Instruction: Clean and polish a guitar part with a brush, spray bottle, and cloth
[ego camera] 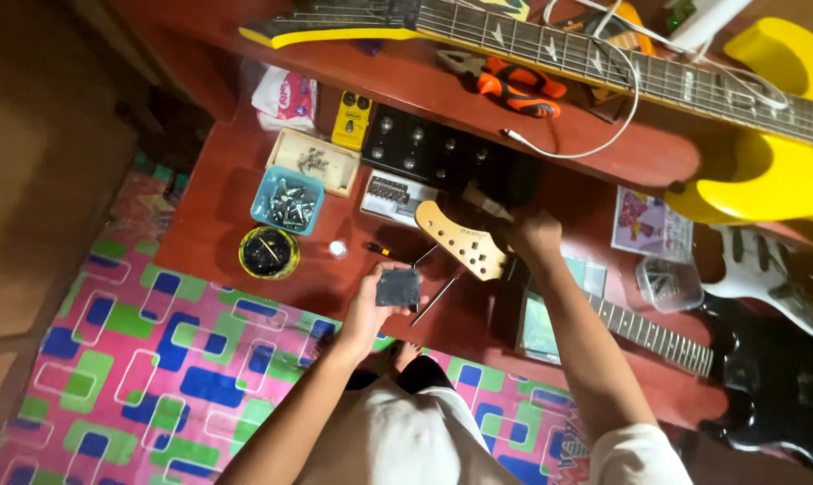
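My left hand (370, 310) holds a small dark grey metal block (397, 287) above the red floor, near the front edge of the patterned mat. My right hand (534, 235) reaches forward past a wooden guitar headstock (462, 241); whether it grips anything is unclear. The headstock's neck (653, 337) runs right to a black guitar body (774, 377). A thin metal rod (435, 301) lies just right of the block.
A yellow electric guitar (765, 153) lies on the red shelf with orange pliers (514, 85) and a white cable (595, 135). On the floor: blue screw tub (287, 199), wooden box (315, 160), yellow tin (268, 251), yellow pedal (352, 119), black panel (433, 153), clear tub (668, 283).
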